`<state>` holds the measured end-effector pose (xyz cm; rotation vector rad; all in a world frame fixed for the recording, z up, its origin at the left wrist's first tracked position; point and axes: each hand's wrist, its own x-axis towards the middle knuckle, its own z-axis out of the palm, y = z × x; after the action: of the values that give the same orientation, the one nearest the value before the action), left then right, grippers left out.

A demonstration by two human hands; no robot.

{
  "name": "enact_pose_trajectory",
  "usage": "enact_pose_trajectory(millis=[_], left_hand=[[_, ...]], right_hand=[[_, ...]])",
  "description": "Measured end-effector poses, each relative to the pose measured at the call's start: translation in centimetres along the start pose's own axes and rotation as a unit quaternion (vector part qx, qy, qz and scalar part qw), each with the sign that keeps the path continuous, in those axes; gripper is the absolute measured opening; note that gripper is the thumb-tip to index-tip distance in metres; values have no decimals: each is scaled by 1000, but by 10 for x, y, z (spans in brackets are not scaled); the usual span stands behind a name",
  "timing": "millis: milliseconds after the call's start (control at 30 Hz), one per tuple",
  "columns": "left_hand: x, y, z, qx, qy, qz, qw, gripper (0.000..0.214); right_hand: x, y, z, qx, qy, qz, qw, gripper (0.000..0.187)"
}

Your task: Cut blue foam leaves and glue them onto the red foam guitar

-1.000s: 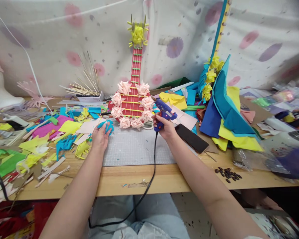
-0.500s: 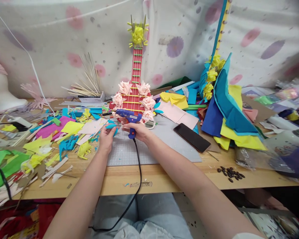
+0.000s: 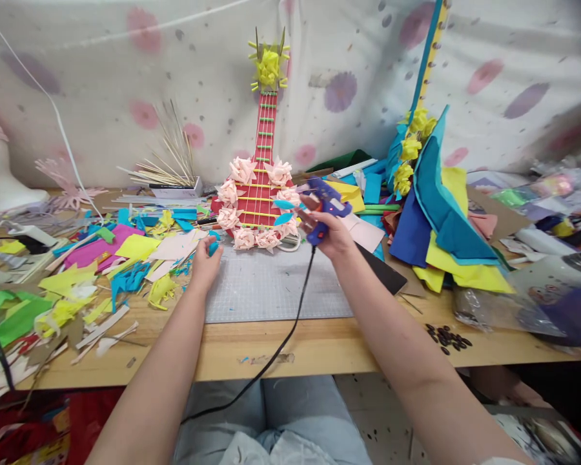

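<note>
A blue hot glue gun (image 3: 326, 200) with a black cord is gripped in my right hand (image 3: 336, 236), to the right of the guitar's body. Two blue paper leaves (image 3: 285, 219) show at that hand's fingertips, in front of the guitar; whether the fingers pinch them I cannot tell. My left hand (image 3: 206, 258) is closed on a small blue paper piece (image 3: 214, 243) at the cutting mat's left edge. Upright behind the mat stands a red paper guitar (image 3: 255, 200), ringed with pale pink paper roses (image 3: 243, 170) and topped by a yellow flower (image 3: 269, 68).
A grey cutting mat (image 3: 252, 290) lies on the wooden table (image 3: 319, 345). Paper scraps (image 3: 135, 247) cover the left; sticks (image 3: 172, 165) stand behind. A phone (image 3: 382, 271), partly behind my right arm, dark beads (image 3: 446, 338) and a blue-yellow paper piece (image 3: 448, 200) are on the right.
My right hand has moved the glue gun rightward, away from my left hand, baring the guitar's lower roses. Blue leaves now show at its fingertips. The left hand has shifted slightly left.
</note>
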<state>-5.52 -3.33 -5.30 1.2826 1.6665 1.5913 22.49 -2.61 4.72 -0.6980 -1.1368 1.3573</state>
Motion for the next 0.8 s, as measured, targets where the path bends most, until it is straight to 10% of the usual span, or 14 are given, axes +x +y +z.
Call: enact_pose_trajectory(millis=[200, 400, 600, 800], left_hand=[[-2, 16, -3, 219, 35, 162, 962, 31], [-28, 53, 15, 161, 59, 234, 957, 23], [-49, 62, 60, -196, -132, 13, 972, 38], [-52, 47, 56, -259, -176, -88, 946, 47]], right_hand=[[-5, -13, -57, -99, 76, -36, 992, 29], [-10, 17, -27, 18, -10, 45, 999, 35], [-17, 40, 27, 95, -71, 111, 987, 29], [-20, 66, 40, 113, -45, 121, 985, 31]])
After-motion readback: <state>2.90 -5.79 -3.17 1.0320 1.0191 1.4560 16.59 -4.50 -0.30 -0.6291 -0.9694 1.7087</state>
